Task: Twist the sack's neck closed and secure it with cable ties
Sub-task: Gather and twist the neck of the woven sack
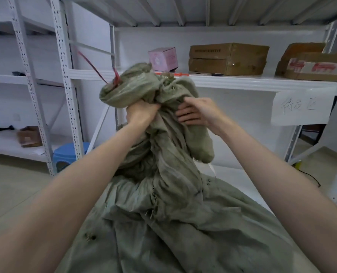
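Before the white shelving unit [242, 82], the olive woven sack [173, 203] stands upright between both forearms. The left hand [142, 115] is fisted around the gathered neck [164, 116], below the bunched top with its red cable ties [116, 78]. The right hand [199, 113] pinches a sack fold just beside it.

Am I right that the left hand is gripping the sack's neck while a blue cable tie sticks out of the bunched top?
Not quite: the head view shows the cable tie is red, not blue. The left hand grips the sack's neck, and the tie sticks out of the bunched top.
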